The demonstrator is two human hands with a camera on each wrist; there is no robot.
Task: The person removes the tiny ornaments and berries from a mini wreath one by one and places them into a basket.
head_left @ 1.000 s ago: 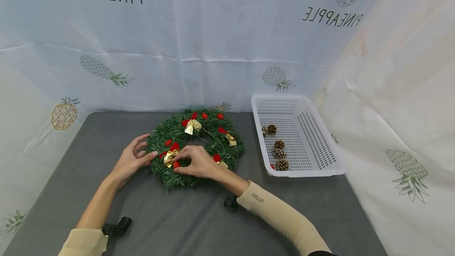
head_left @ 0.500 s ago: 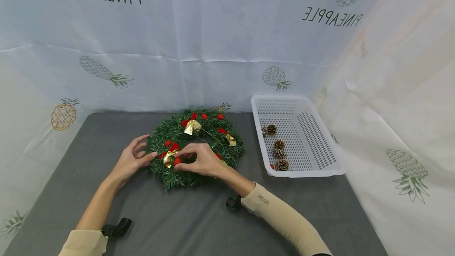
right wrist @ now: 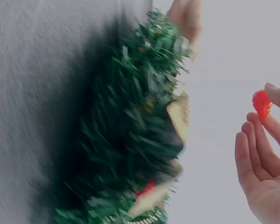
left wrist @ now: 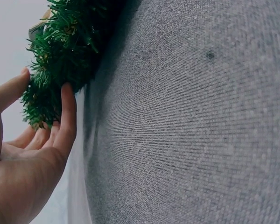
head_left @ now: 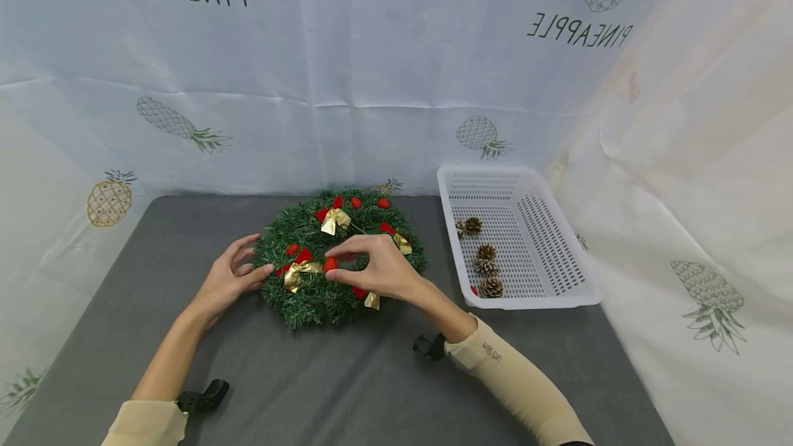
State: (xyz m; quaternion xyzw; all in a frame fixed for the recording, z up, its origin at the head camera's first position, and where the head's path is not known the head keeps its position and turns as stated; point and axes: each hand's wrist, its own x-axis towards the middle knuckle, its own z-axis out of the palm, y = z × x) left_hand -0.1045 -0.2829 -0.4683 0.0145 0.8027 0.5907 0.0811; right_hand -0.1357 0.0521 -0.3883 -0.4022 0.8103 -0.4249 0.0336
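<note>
A green artificial wreath [head_left: 312,308] lies on the grey table, dressed with gold-and-red bows [head_left: 301,272] and several red berries [head_left: 292,249]. At its left edge my left hand [head_left: 228,281] holds the greenery between thumb and fingers; the left wrist view shows the fingertips [left wrist: 68,100] around the wreath's rim. My right hand [head_left: 381,268] pinches a red artificial berry [right wrist: 262,103] between thumb and index finger, with the other fingers spread. In the right wrist view the berry is held apart from the wreath [right wrist: 130,107]. The right hand hides part of the wreath's centre.
A white perforated plastic basket [head_left: 576,274] stands to the right of the wreath. Several pine cones [head_left: 487,267] and a bit of red [head_left: 474,290] lie along its left side. A pineapple-print curtain [head_left: 372,54] hangs behind the table [head_left: 297,391].
My right hand has lifted the berry up and to the right, away from the lower left bow, uncovering the lower right bow. The left hand has stayed at the wreath's edge.
</note>
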